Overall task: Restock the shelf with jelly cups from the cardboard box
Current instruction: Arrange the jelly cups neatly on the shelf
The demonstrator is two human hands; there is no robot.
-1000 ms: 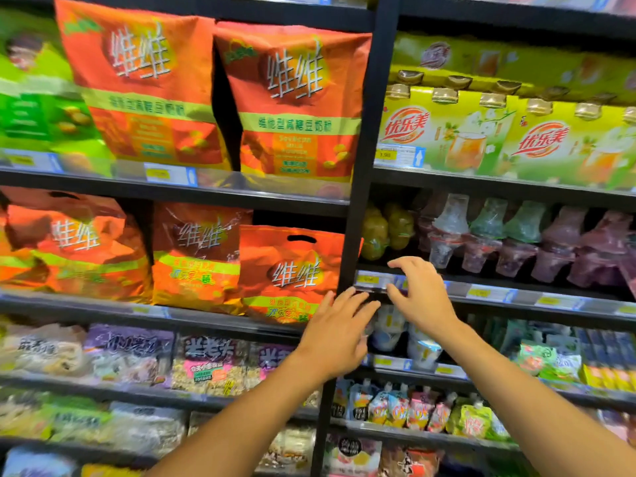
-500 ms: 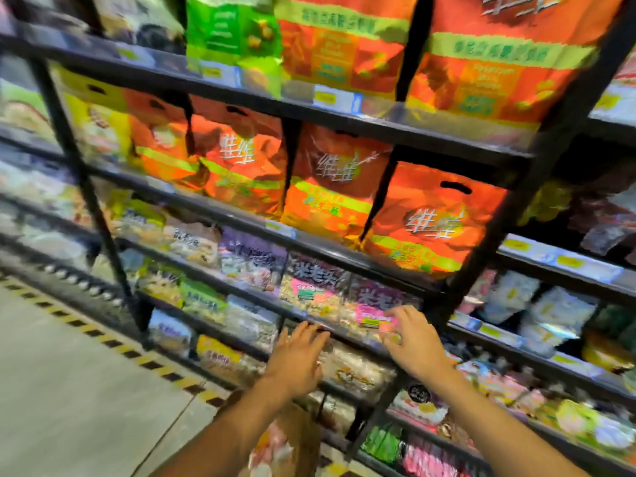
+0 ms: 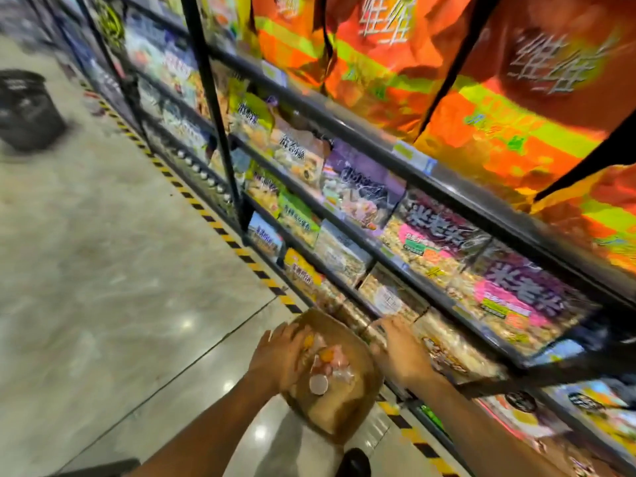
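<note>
Cardboard box (image 3: 339,406) sits on the floor (image 3: 103,304) near the shelf (image 3: 447,297), jelly cups (image 3: 323,370) inside. Left hand (image 3: 277,358) over its left rim, right hand (image 3: 401,352) just right of it, fingers loosely spread, gripping nothing. Black bin (image 3: 25,110) far left, shoe (image 3: 352,463) near.

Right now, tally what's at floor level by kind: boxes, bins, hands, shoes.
Box: 1
Bin: 1
Hands: 2, left hand, right hand
Shoe: 1
Total: 5
</note>
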